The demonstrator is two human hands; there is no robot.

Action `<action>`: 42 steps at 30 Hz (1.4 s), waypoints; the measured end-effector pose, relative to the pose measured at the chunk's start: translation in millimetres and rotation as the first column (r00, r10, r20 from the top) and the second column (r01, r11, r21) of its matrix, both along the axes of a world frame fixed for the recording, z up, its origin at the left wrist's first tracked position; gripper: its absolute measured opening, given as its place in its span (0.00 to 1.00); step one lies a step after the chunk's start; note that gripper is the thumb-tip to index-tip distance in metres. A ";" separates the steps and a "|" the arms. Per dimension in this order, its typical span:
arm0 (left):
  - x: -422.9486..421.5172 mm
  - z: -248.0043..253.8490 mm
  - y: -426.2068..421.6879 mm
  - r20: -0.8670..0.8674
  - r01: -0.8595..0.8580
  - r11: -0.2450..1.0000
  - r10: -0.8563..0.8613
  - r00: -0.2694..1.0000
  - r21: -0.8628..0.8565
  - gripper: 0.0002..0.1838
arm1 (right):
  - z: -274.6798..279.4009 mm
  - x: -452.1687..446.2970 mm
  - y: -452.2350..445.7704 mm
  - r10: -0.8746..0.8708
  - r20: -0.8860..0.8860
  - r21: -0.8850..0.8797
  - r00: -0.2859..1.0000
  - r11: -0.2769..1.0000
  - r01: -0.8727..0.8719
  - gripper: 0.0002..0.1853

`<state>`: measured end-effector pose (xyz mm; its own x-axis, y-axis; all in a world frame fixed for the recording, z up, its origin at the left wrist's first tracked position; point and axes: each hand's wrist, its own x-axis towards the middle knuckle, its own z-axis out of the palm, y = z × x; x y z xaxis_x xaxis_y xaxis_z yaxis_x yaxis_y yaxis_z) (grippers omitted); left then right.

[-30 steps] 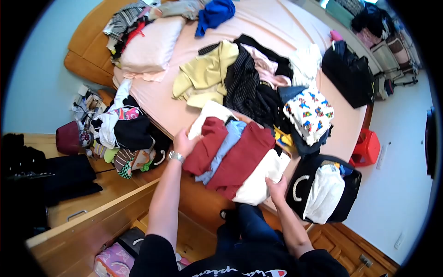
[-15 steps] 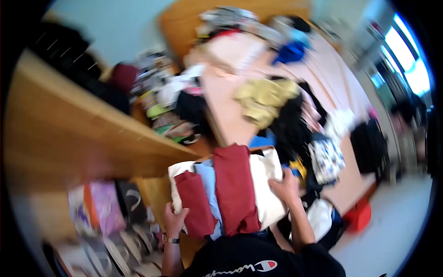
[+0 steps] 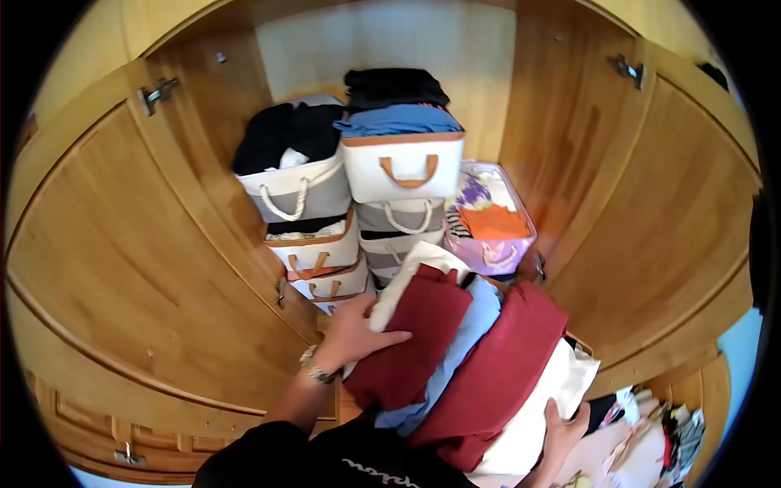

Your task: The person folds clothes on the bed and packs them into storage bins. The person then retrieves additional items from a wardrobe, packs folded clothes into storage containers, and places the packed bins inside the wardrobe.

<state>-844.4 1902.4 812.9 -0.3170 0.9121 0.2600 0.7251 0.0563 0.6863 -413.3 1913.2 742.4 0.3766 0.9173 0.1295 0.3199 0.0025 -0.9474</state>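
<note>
Between my two hands is a row of folded clothes: maroon, light blue and cream-white pieces packed side by side. A bit of brown edge shows behind them, but whatever supports them is mostly hidden. My left hand, with a watch at the wrist, grips the left end, thumb over a maroon piece. At the right end my right hand holds the white piece. The bundle is tilted, in front of an open wardrobe holding stacked fabric storage bins.
Wooden doors stand open on both sides of the wardrobe. Inside, a grey-and-white bin with dark clothes tops the left stack. A purple bin sits lower right. Clothes lie on a pink bed at bottom right.
My view has turned from the bed with scattered clothes to the open wardrobe. The folded clothes have come along in both hands and now slant to the right.
</note>
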 end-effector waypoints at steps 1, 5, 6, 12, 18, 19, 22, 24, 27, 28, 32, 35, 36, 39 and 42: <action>-19.1 7.6 -4.5 0.090 -0.019 0.999 0.016 0.996 0.039 0.35 | 9.1 -13.5 25.5 0.053 0.000 0.081 0.999 0.995 -0.053 0.24; -26.9 76.9 -73.0 0.558 -0.005 0.974 -0.126 0.820 0.228 0.30 | 88.9 -44.7 82.1 0.354 0.035 0.126 0.935 0.926 -0.356 0.21; -17.0 93.6 -88.6 0.571 -0.070 0.953 -0.116 0.813 0.294 0.29 | 119.0 -57.1 91.3 0.404 0.072 0.102 0.912 0.907 -0.409 0.19; 18.9 105.3 -155.0 0.634 -0.489 0.481 -0.198 0.748 0.727 0.35 | 283.0 -150.0 156.0 0.519 0.548 0.181 0.656 0.693 -0.698 0.26; -6.0 77.7 -189.9 0.507 -0.564 0.252 0.259 0.822 0.786 0.51 | 372.3 -264.6 204.4 0.391 0.776 0.323 0.496 0.430 -0.843 0.31; -6.1 85.0 -181.3 0.541 -0.595 0.181 0.274 0.795 0.783 0.51 | 382.9 -284.6 212.5 0.293 0.833 0.313 0.470 0.449 -0.837 0.32; -12.4 109.0 -157.1 0.604 -0.633 0.025 0.274 0.748 0.773 0.52 | 415.9 -341.9 224.3 0.218 0.847 0.396 0.485 0.349 -0.849 0.35; -33.5 108.3 -153.8 0.562 -0.583 0.043 0.216 0.798 0.812 0.52 | 429.6 -379.9 242.3 0.222 0.827 0.438 0.516 0.321 -0.840 0.35; -31.6 139.6 -117.3 0.554 -0.562 0.003 0.162 0.817 0.827 0.48 | 453.1 -429.0 267.0 0.224 0.753 0.570 0.619 0.248 -0.783 0.34; -40.2 140.7 -107.7 0.505 -0.514 -0.006 0.195 0.841 0.858 0.45 | 460.2 -446.0 275.5 0.209 0.719 0.622 0.663 0.232 -0.748 0.33; -64.6 145.4 -74.4 0.443 -0.459 0.003 0.256 0.859 0.889 0.41 | 453.0 -490.2 309.8 0.237 0.693 0.627 0.681 0.269 -0.732 0.33; -73.4 144.7 -41.3 0.433 -0.453 -0.006 0.309 0.847 0.892 0.37 | 439.6 -524.0 338.5 0.297 0.718 0.557 0.629 0.296 -0.776 0.34; -81.3 145.1 -31.1 0.390 -0.415 -0.011 0.360 0.847 0.910 0.37 | 436.1 -541.5 355.3 0.300 0.703 0.583 0.645 0.277 -0.764 0.34; -86.0 166.2 12.6 0.458 -0.447 -0.126 0.396 0.796 0.885 0.34 | 437.4 -587.8 393.4 0.315 0.730 0.550 0.607 0.258 -0.795 0.32; -91.1 207.7 59.4 0.486 -0.453 -0.178 0.270 0.831 0.874 0.25 | 457.9 -610.4 399.8 0.374 0.783 0.393 0.498 0.322 -0.861 0.32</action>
<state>-935.5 1961.8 1020.6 -0.5924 -0.4937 0.6366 0.7987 -0.4633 0.3840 -1023.7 2313.1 1200.3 -0.6160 0.3238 0.7181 0.2566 0.9444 -0.2058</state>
